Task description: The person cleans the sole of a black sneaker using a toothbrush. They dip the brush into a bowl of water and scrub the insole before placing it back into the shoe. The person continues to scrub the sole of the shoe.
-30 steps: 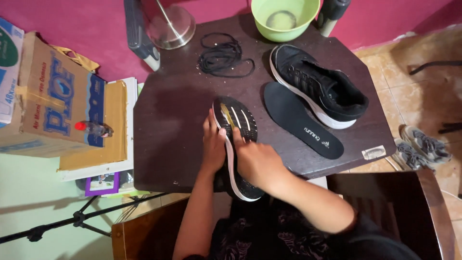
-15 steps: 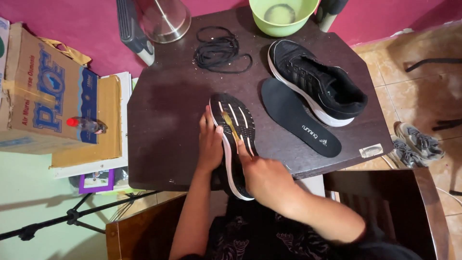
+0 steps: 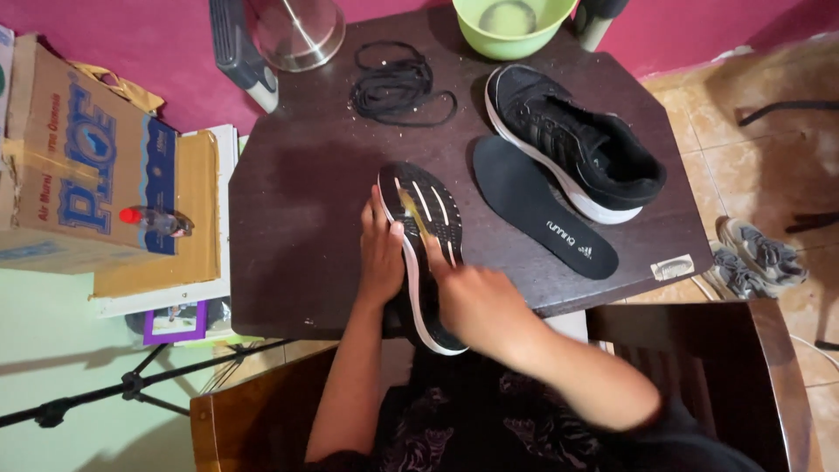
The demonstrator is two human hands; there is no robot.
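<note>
Shoe (image 3: 426,249), black, lay sole-up at the near table (image 3: 297,218) edge, long axis running away from the person; left hand (image 3: 382,253) clamped its left side, right hand (image 3: 476,301), nearer the heel, gripped a brush (image 3: 411,208) on the sole.

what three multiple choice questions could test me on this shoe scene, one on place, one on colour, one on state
1. Where do the laces lie?
A. inside the bowl
B. on the table, far side
C. on the floor

2. What colour is the bowl?
A. green
B. red
C. white

3. How is the shoe under the hands turned?
A. upright
B. sole up
C. inside a box

Answers: 1 B, the black laces sit coiled on the table near the far edge. 2 A, its rim is light green. 3 B, the left hand steadies it and the right hand works a brush on its ridged sole.
</note>
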